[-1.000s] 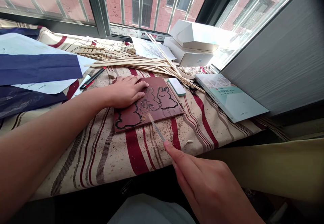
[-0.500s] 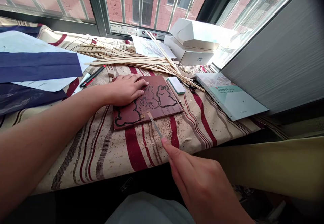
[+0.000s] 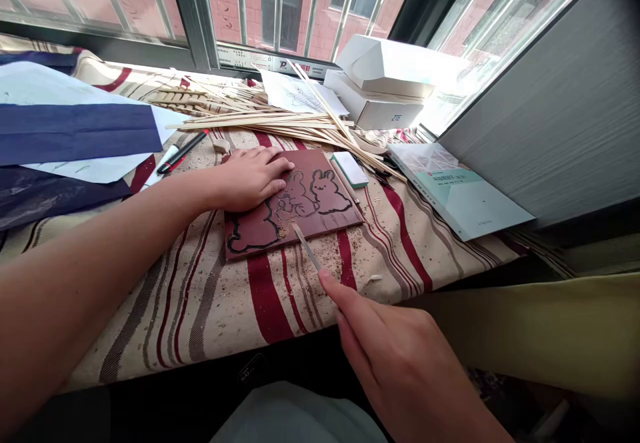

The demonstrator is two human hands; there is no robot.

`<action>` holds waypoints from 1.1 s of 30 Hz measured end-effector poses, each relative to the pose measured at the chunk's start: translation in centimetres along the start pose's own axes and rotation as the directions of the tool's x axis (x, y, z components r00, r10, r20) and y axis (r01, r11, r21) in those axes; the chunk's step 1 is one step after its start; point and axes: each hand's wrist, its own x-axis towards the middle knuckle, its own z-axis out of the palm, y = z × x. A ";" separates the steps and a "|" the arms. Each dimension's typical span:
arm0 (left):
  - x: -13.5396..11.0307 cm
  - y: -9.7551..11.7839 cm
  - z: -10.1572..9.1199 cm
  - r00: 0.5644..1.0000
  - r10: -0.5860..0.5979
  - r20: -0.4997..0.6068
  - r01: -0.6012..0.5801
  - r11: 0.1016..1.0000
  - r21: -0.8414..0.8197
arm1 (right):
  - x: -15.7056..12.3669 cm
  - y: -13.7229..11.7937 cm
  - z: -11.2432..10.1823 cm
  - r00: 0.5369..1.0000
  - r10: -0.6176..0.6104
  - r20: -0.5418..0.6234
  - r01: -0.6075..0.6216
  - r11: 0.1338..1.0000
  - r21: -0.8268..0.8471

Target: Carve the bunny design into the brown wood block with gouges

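At lower right I have the right hand [image 3: 393, 343], fingers closed round a slim tool [image 3: 307, 249]; its tip is just inside the near edge of the brown board [image 3: 305, 207], mid-frame, though I can't tell if they touch. Left of centre, the left hand [image 3: 250, 177] lies on the board, fingers slightly spread. Farther up I see wooden strips [image 3: 270, 121], then a white box [image 3: 381, 103].

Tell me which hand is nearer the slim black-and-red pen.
Left. The left hand rests on the rectangular reddish-brown board, right of the pen. The right hand, gripping a slim grey tool, is much farther from it, lower right in view.
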 end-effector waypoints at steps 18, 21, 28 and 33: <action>0.0 -0.2 0.1 1.000 0.013 -0.010 -0.013 0.999 0.038 | 0.5 -0.2 -0.8 1.000 0.024 0.000 -0.024 0.999 -0.032; 0.0 -0.2 0.1 1.000 0.013 -0.014 -0.012 1.000 0.022 | 0.6 -0.1 -0.9 1.000 0.021 0.022 -0.021 1.000 -0.018; 0.1 -0.2 0.2 0.999 0.023 -0.047 -0.024 0.999 -0.026 | 0.7 0.1 -1.1 1.000 0.013 0.000 -0.013 1.000 -0.020; 0.3 0.2 0.4 0.997 0.000 -0.071 -0.001 1.000 -0.010 | 0.9 -0.2 -1.3 0.999 0.040 0.006 -0.040 0.998 -0.049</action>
